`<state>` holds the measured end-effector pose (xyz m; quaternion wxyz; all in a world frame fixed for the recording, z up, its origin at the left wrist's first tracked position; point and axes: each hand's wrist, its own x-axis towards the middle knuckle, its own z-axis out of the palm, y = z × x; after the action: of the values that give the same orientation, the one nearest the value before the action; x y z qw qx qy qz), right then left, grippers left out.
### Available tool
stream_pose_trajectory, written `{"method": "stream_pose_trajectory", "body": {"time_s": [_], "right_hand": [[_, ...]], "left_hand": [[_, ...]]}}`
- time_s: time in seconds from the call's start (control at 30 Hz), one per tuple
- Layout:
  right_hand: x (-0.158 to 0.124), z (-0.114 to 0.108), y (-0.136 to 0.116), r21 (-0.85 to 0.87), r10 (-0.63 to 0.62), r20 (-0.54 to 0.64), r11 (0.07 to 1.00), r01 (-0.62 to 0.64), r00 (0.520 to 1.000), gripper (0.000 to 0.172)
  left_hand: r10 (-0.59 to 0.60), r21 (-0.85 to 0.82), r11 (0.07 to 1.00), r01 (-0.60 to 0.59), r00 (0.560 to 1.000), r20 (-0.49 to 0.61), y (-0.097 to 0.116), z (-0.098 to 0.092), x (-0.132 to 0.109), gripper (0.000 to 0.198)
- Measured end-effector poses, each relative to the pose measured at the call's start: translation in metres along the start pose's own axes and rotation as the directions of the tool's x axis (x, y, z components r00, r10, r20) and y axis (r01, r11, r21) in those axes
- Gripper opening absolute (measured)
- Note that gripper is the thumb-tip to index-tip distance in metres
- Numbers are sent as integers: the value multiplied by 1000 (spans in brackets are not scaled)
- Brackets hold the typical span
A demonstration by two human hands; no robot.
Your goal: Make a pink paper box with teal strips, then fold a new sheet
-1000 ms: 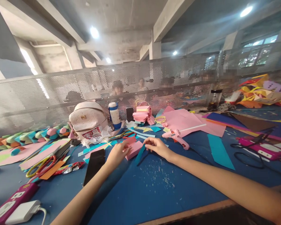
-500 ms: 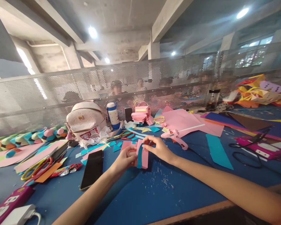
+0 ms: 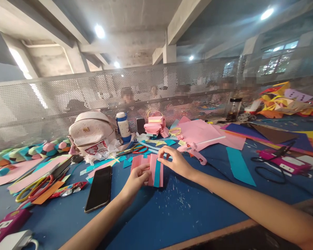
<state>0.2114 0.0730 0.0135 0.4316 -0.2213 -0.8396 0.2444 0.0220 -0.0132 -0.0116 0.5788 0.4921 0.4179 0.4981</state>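
Observation:
Between my hands is a folded pink paper piece [image 3: 152, 172], standing just over the blue table. A narrow blue paper strip [image 3: 157, 175] lies along its right face. My left hand [image 3: 137, 177] is closed on the pink piece from the left, its fingertips partly hidden by the folds. With thumb and forefinger, my right hand [image 3: 175, 161] pinches the blue strip at its upper end. Just beyond the right hand rests a pink hot glue gun [image 3: 193, 151] with its cord trailing right.
A black phone [image 3: 99, 189] lies left of my left arm. Scissors [image 3: 139, 149], paper scraps and a white backpack [image 3: 92, 130] are behind. Pink paper sheets [image 3: 206, 132] and a blue paper piece [image 3: 240, 166] lie right, near a magenta power strip [image 3: 284, 161].
The blue strip, curved before, now lies straighter along the pink paper's face. The paper has turned a little, showing more of its front. The whole view has shifted slightly.

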Motion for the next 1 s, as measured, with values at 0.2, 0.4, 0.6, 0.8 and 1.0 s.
{"method": "stream_pose_trajectory", "body": {"time_s": [0.2,0.4,0.6,0.8,1.0], "right_hand": [[-1,3,1,-13,-6,-29,1000,6,1000,11],[-2,3,0,-12,-3,-41,1000,3,999,9],[-2,3,1,3,12,-43,1000,-12,999,9],[-3,1,-1,-8,-11,33,1000,11,999,20],[-6,4,9,-136,8,227,990,24,974,17]], "left_hand": [[54,32,998,-53,998,-39,-5,4,4,68],[91,85,992,-88,995,-32,-8,6,3,60],[130,182,975,-126,991,-11,-5,0,3,57],[220,393,892,-225,974,58,16,-23,7,45],[236,575,775,-261,964,120,22,-33,9,38]]}}
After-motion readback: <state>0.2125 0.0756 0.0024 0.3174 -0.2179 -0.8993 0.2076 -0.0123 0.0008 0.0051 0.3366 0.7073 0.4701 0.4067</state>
